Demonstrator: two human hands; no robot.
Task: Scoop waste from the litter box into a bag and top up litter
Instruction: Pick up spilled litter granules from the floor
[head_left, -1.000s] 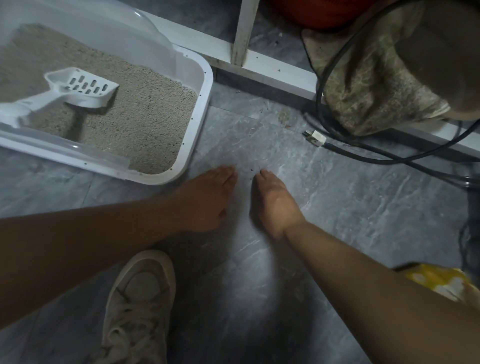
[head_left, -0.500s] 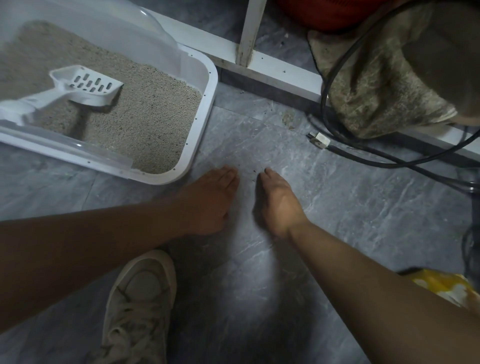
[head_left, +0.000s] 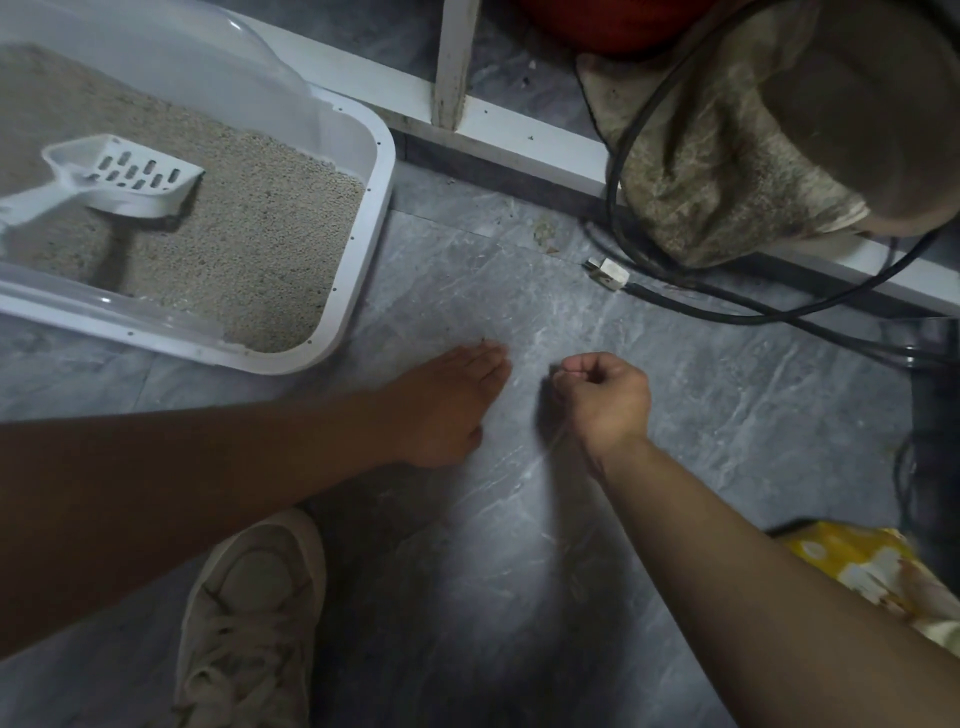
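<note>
A white litter box (head_left: 382, 171) filled with pale litter (head_left: 260, 234) sits on the grey floor at the upper left. A white slotted scoop (head_left: 130, 174) lies in the litter with its handle pointing left. My left hand (head_left: 447, 405) rests flat on the floor just right of the box's near corner, fingers straight. Beside it, my right hand (head_left: 602, 400) is curled, thumb and forefinger pinching what looks like a very thin clear plastic bag (head_left: 519, 312) spread on the floor. The film is barely visible.
My shoe (head_left: 254, 613) is at the bottom, below my left arm. A black cable (head_left: 727, 306) with a white plug (head_left: 605, 271) runs along a white frame (head_left: 519, 140). A dirty cloth (head_left: 717, 171) lies at the upper right, a yellow patterned packet (head_left: 857, 566) at the lower right.
My right hand has lifted off the floor and its fingers have curled into a pinch. My left hand stays flat in the same spot.
</note>
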